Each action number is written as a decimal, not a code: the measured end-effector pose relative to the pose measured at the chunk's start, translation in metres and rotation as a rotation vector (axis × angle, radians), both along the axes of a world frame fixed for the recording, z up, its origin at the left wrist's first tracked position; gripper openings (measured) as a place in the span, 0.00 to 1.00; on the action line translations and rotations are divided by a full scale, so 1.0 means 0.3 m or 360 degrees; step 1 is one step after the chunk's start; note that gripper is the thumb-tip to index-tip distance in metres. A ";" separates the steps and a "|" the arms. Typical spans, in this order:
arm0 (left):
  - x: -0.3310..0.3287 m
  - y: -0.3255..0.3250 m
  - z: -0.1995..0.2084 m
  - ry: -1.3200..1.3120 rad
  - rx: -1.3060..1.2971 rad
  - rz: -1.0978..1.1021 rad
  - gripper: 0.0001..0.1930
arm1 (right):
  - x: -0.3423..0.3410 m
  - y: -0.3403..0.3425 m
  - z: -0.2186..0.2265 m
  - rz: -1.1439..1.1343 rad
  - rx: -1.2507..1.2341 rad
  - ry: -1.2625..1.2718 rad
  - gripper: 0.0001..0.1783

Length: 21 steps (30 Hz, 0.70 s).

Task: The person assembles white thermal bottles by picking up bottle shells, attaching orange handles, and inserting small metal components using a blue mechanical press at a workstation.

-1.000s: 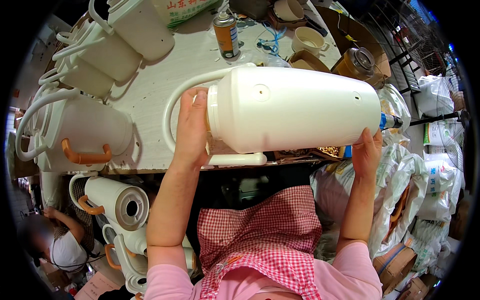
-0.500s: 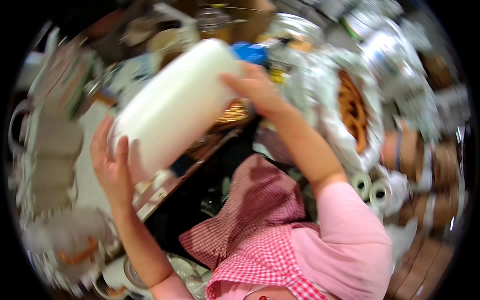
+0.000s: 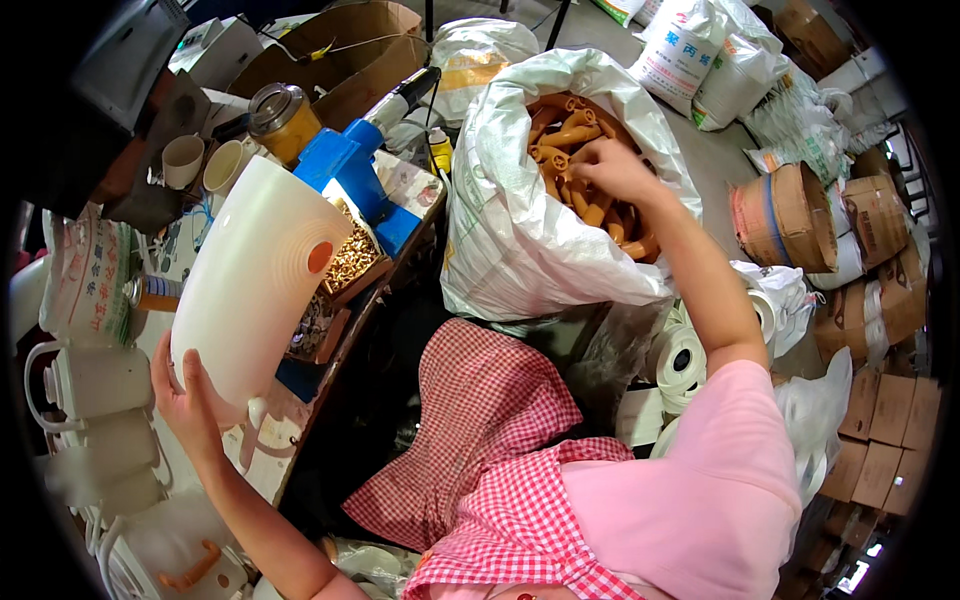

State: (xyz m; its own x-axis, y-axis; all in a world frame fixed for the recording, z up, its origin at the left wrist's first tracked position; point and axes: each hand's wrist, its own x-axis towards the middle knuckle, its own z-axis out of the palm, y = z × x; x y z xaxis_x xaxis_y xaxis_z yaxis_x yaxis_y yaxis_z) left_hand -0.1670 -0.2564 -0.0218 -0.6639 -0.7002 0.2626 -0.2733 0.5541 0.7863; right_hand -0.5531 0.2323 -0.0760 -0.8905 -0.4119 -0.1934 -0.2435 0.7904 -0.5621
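Note:
A large white plastic container (image 3: 240, 270) stands tilted on the workbench at left, with a round orange spot on its side and a small white fitting near its lower end. My left hand (image 3: 187, 405) grips that lower end, fingers around the edge. Toward the upper middle, a white woven sack (image 3: 530, 245) gapes around many brown curved plastic tubes (image 3: 592, 205), some with hollow ends showing. My right hand (image 3: 612, 170) reaches into the sack, its fingers bent down and closed on a tube at the top; the fingertips are partly hidden.
A blue bench machine (image 3: 345, 170) stands behind a box of brass-coloured small parts (image 3: 352, 258). Similar white containers (image 3: 100, 385) line the left edge. White tape rolls (image 3: 680, 360) lie by my right arm. Cartons (image 3: 885, 420) are stacked at far right, full sacks (image 3: 680, 50) farther back.
My right hand has left the white container and moved right into the sack of tubes. The container has come down onto the bench, still held by my left hand. The view has turned.

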 end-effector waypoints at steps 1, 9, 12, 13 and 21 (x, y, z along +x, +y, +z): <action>0.002 0.009 0.007 -0.0013 -0.0019 0.0022 0.26 | 0.024 -0.056 -0.015 -0.0015 0.0147 -0.0179 0.24; -0.016 0.006 -0.017 0.0096 0.0146 0.0022 0.23 | 0.127 -0.133 -0.161 0.0042 0.0156 0.0841 0.19; -0.031 0.002 -0.003 -0.0016 -0.0065 -0.0033 0.23 | 0.113 -0.119 -0.110 0.0266 -0.0333 0.1004 0.13; -0.013 0.004 0.003 -0.0005 -0.0067 0.0005 0.23 | 0.142 -0.146 -0.031 0.0136 -0.0562 0.0931 0.14; -0.018 -0.018 -0.039 0.0126 0.0003 -0.0061 0.23 | 0.195 -0.123 0.115 0.0270 -0.1397 0.1238 0.22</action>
State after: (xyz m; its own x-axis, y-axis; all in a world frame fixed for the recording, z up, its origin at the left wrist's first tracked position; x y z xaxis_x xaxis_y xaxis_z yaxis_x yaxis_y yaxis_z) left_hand -0.1724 -0.2616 -0.0334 -0.6675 -0.6752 0.3140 -0.1890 0.5615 0.8056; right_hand -0.4945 0.1953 -0.0414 -0.5651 -0.2581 0.7836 -0.8241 0.1327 -0.5506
